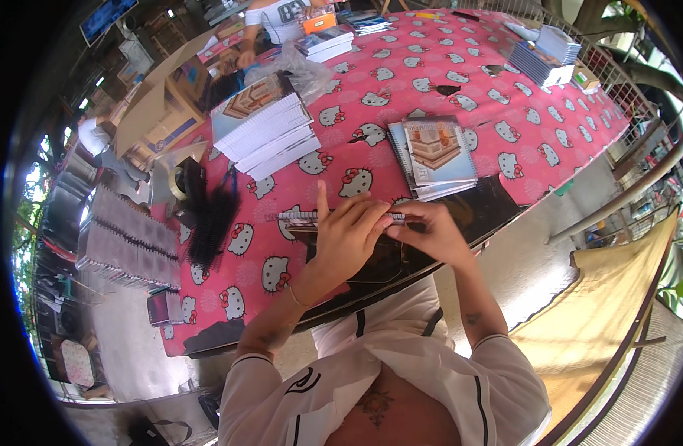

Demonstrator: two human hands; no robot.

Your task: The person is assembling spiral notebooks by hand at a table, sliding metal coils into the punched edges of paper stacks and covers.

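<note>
A spiral notebook (298, 218) stands on edge near the table's front side, its bound spine facing up. My left hand (350, 232) is closed over the spine, with one finger pointing up and away from it. At the spine's right end, my right hand (430, 232) pinches with thumb and fingertips; the exact bit between them is too small to make out. Just beyond lie several spiral notebooks (439, 149) with a building on the cover. Left of my hands is a heap of black binding coils (211, 230).
A tall stack of page blocks (267, 130) stands behind the coils, beside a roll of tape (179, 181) and a cardboard box (167, 104). More stacked books (545, 56) sit at the far right. Another person (274, 22) is across the pink patterned table (401, 70).
</note>
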